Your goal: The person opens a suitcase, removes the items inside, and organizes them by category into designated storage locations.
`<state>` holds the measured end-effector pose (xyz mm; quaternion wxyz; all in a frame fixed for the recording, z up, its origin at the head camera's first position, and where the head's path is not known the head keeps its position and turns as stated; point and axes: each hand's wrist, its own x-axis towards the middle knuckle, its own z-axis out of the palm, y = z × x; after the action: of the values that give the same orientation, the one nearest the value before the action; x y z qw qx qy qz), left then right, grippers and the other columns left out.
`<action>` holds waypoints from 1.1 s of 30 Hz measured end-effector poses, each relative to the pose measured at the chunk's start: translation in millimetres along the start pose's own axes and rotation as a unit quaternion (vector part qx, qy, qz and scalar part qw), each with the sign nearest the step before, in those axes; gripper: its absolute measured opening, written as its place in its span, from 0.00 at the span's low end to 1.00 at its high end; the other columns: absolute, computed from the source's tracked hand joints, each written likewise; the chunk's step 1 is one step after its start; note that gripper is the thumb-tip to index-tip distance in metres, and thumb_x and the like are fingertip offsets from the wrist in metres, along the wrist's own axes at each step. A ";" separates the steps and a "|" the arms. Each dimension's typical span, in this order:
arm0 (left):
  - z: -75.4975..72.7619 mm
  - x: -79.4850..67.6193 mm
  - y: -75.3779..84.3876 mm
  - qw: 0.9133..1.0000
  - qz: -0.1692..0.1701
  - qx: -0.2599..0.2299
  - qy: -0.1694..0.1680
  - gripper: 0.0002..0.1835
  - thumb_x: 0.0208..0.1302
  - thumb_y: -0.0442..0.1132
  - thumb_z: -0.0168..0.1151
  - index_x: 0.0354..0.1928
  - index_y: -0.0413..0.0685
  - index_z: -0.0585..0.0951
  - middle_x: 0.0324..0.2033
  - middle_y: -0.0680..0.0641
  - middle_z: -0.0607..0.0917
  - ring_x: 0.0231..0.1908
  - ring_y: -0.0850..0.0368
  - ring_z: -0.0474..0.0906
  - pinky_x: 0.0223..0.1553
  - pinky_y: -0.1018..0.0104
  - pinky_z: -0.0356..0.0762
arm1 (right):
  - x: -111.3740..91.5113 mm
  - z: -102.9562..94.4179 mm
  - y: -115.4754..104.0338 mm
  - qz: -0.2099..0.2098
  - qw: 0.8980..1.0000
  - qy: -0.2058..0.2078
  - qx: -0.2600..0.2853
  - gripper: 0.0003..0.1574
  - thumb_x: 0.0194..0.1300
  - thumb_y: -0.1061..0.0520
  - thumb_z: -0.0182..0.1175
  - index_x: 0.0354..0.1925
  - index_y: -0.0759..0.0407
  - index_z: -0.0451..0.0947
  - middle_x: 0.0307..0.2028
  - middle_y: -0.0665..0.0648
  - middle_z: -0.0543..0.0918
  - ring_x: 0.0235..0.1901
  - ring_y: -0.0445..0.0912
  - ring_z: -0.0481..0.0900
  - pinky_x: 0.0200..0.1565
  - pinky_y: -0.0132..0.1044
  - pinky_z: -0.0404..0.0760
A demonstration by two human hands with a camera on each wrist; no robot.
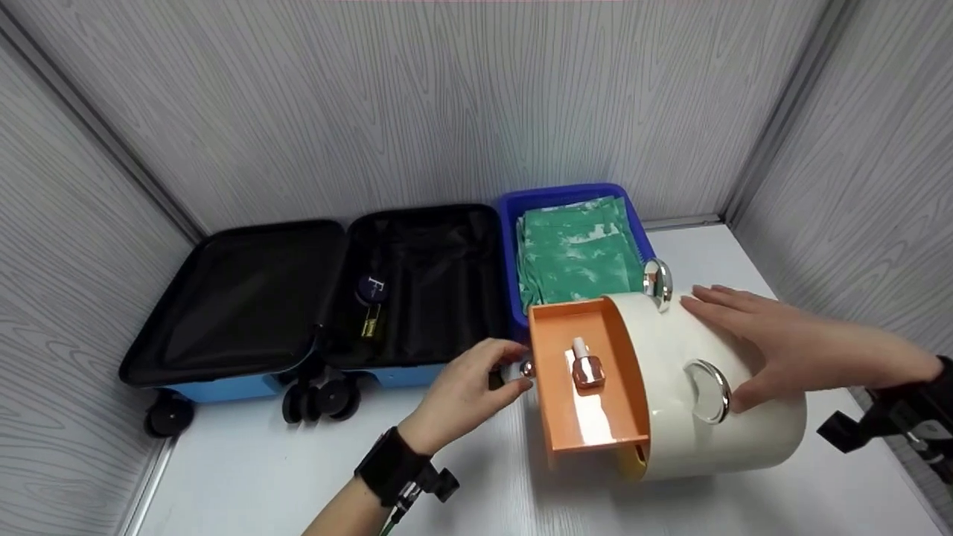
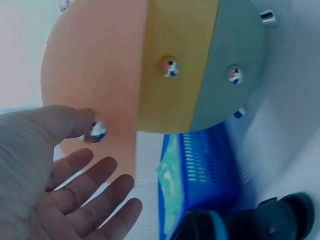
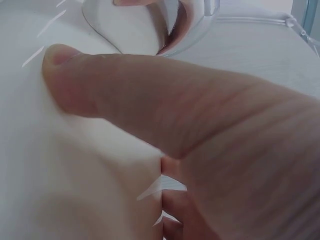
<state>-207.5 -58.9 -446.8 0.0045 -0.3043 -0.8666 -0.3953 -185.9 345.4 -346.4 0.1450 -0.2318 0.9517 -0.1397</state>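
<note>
A cream drum-shaped drawer box [image 1: 670, 447] lies on the table with chrome feet on its side. Its orange drawer [image 1: 562, 417] is pulled out, and a small nail polish bottle [image 1: 588, 371] with a pale cap lies inside. My left hand [image 1: 467, 383] is at the drawer front, thumb and fingers apart on either side of the round chrome knob [image 2: 96, 132]; the thumb tip is against or very near the knob. My right hand [image 1: 789, 346] rests spread on the box's curved top, its thumb [image 3: 75, 85] flat on the cream surface beside a chrome foot [image 1: 713, 391].
Yellow [image 2: 175, 30] and green [image 2: 230, 40] drawer fronts are closed beside the orange one. Behind the box stands a blue basket [image 1: 558, 192] with green packets [image 1: 581, 253]. To the left lies an open suitcase [image 1: 246, 298], a round dark container [image 1: 371, 289] and a yellow-labelled item [image 1: 371, 321] inside.
</note>
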 end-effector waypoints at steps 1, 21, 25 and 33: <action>3.1 -0.7 -0.8 1.000 -0.003 -0.007 0.004 0.18 0.70 0.48 0.68 0.57 0.53 0.82 0.50 0.54 0.83 0.46 0.63 0.78 0.47 0.62 0.81 | 0.1 0.1 0.0 -0.001 1.000 0.001 0.001 0.81 0.37 0.36 0.82 0.82 0.50 0.51 0.79 0.61 0.53 0.77 0.62 0.46 0.69 0.69 0.54; 33.5 21.6 19.1 0.998 0.023 -0.052 0.036 0.12 0.69 0.50 0.69 0.49 0.55 0.84 0.44 0.59 0.84 0.46 0.67 0.80 0.50 0.69 0.80 | -0.9 -2.4 -3.1 0.008 1.000 -0.009 -0.001 0.80 0.39 0.41 0.82 0.82 0.49 0.49 0.80 0.61 0.51 0.78 0.63 0.45 0.69 0.71 0.53; 42.1 29.4 25.1 0.998 0.019 -0.055 0.026 0.13 0.70 0.51 0.68 0.50 0.55 0.84 0.45 0.60 0.84 0.45 0.68 0.80 0.50 0.68 0.80 | -0.3 -1.6 -3.0 -0.001 1.000 0.000 -0.008 0.79 0.38 0.41 0.82 0.82 0.49 0.51 0.79 0.61 0.53 0.77 0.62 0.47 0.69 0.68 0.54; 59.6 43.9 35.7 0.998 0.022 -0.065 0.014 0.13 0.71 0.50 0.67 0.52 0.54 0.83 0.46 0.59 0.83 0.45 0.69 0.80 0.48 0.72 0.79 | 0.3 -2.7 -3.7 0.008 1.000 -0.015 0.001 0.79 0.40 0.40 0.82 0.82 0.47 0.49 0.80 0.59 0.51 0.78 0.62 0.45 0.69 0.69 0.53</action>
<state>-210.4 23.0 -452.5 0.0058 -0.3176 -0.8321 -0.4546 -185.6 342.7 -342.7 0.1601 -0.2263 0.9512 -0.1357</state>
